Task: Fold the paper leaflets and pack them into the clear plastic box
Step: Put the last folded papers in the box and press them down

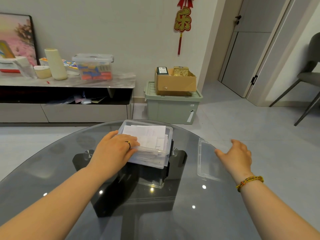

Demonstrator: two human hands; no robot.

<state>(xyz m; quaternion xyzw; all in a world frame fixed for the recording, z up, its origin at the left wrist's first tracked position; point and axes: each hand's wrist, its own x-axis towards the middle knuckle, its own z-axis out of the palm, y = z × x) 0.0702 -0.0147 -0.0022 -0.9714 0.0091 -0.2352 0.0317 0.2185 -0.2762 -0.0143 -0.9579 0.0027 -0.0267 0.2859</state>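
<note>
A clear plastic box point(166, 154) stands on the far middle of the round glass table point(57, 170). It is full of folded white paper leaflets point(147, 134). My left hand point(115, 149) lies flat over the box's near left corner, fingers straight, pressing on the leaflets. To the right, the box's clear lid point(206, 161) lies flat on the glass. My right hand point(237, 155) hovers with spread, relaxed fingers over the lid's right edge; whether it touches the lid is unclear.
The table's far edge curves just behind the box. Beyond it on the floor stand a green storage bin point(171, 108) with a cardboard box on top, a low cabinet point(65, 94) at left and a chair point(310, 75) at far right.
</note>
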